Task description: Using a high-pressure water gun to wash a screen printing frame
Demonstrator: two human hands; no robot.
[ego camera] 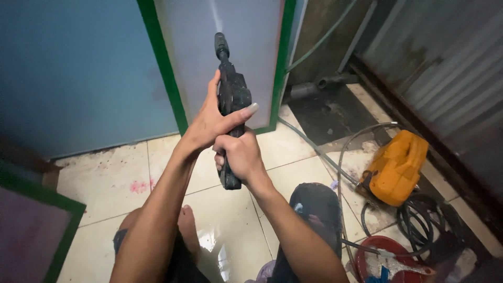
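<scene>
Head view: we grip a black spray gun (pixel 230 99) with both hands. Our left hand (pixel 212 123) wraps around its middle, and our right hand (pixel 241 157) is clamped on its handle below. The gun points at a green-edged screen (pixel 225 57) leaning by a blue wall (pixel 78 68). A thin jet hits the screen. On the wet tile floor (pixel 115 178), an orange washer (pixel 395 167) sits near the metal wall, well apart from us, hoses beside it.

Dim, soft, glare on wet floor (pixel 220 246)
</scene>
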